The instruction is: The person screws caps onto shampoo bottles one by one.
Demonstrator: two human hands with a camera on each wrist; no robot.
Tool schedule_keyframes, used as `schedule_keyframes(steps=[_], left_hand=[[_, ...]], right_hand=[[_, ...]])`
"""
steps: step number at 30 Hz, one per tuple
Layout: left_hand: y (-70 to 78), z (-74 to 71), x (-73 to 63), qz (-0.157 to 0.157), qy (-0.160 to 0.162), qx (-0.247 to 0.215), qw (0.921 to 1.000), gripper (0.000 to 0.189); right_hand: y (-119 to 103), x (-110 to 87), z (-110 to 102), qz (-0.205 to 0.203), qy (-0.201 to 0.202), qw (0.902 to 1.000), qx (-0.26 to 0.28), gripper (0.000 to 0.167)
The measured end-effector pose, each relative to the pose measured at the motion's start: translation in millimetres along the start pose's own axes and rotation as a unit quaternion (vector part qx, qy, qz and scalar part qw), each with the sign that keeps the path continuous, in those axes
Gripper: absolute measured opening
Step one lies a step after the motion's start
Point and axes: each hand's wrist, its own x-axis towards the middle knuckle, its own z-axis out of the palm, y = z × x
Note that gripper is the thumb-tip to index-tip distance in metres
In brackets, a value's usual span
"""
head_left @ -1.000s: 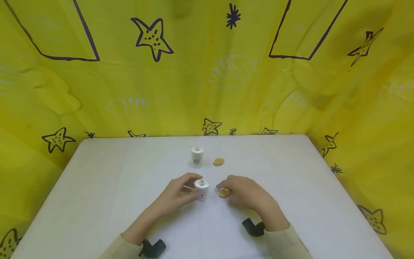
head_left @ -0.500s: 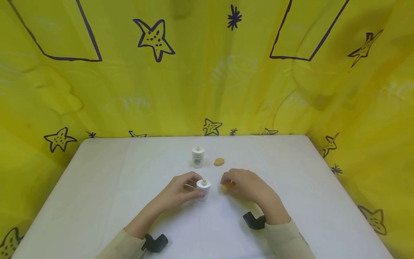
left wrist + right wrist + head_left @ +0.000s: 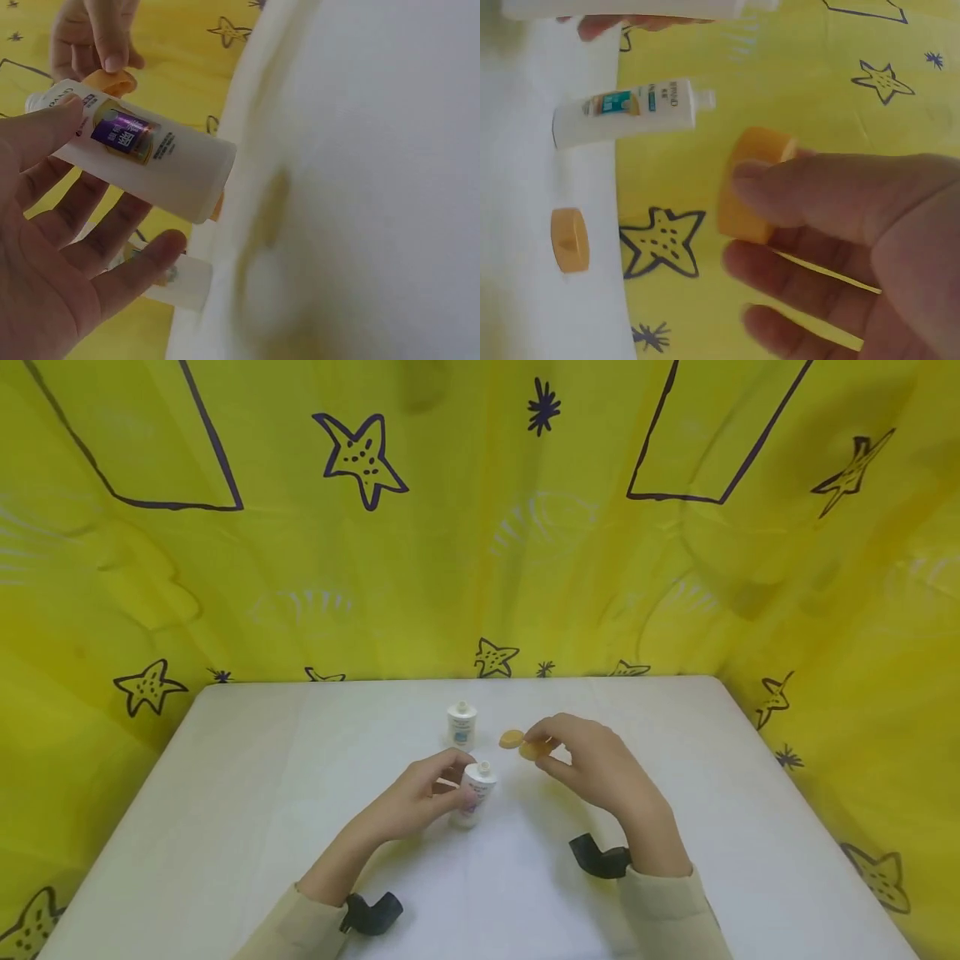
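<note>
Between its thumb and fingers my left hand (image 3: 420, 797) grips a white shampoo bottle (image 3: 154, 154) with a purple label and a bare neck. The bottle leans slightly to the right in the head view. My right hand (image 3: 600, 764) pinches an orange-yellow bottle cap (image 3: 754, 184), raised off the table. A second white bottle (image 3: 626, 114), with a teal label and its neck bare, stands upright behind the left hand. Beside it a second orange cap (image 3: 570, 240) lies on the table. In the head view the held cap overlaps the edge of that second cap (image 3: 512, 739).
The things stand on a white-covered table (image 3: 247, 793). A yellow curtain (image 3: 442, 552) with starfish drawings hangs behind and at both sides. Black camera mounts (image 3: 372, 913) sit on both wrists.
My right hand has picked its cap up off the table and moved it up and away. My left hand has tilted the front bottle and shifted it slightly right. The rear bottle and cap stay put.
</note>
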Motion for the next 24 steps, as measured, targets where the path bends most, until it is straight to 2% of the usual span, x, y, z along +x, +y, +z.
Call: schedule_keyframes(steps=[5, 12, 21, 24], left_hand=[[6.1, 0.7, -3.1, -0.005, -0.006, -0.03, 0.9995, 0.03], [4.6, 5.7, -10.8, 0.008, -0.006, -0.009, 0.9999, 0.027], [9.5, 7.1, -13.9, 0.044, -0.009, 0.022, 0.9987, 0.025], [11.9, 6.1, -14.0, 0.042, -0.006, 0.029, 0.9987, 0.025]], right_hand=[[-3, -2.7, 4, -0.022, 0.047, 0.9963, 0.068, 0.028], [-18, -8.1, 12, -0.071, 0.051, 0.9821, 0.167, 0.03], [-30, -6.8, 16, -0.112, 0.043, 0.9761, 0.181, 0.027], [-30, -5.6, 17, -0.122, 0.043, 0.9754, 0.179, 0.027]])
